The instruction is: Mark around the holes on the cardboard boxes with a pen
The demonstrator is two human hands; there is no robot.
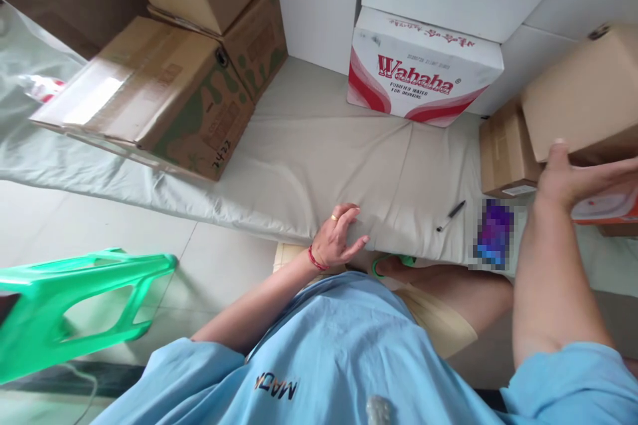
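Observation:
My left hand (339,236) hovers at the front edge of the cloth-covered surface (319,166), fingers apart and slightly bent, holding nothing. It wears a ring and a red bracelet. At the right, my right hand (568,180) grips a plain brown cardboard box (583,93) at its lower edge. The thumb presses the box's front, while the fingers stretch along the bottom and their tips run out of view. Under that hand is an orange-and-white box (608,204), partly covered. A smaller taped cardboard box (508,153) sits just left of it.
A black pen (451,216) and a pixelated purple-blue item (494,234) lie near the front edge. Behind them stands a white-and-red Wahaha water carton (423,76). Larger brown cartons (149,93) stand at the left. A green plastic stool (90,305) is on the floor, lower left.

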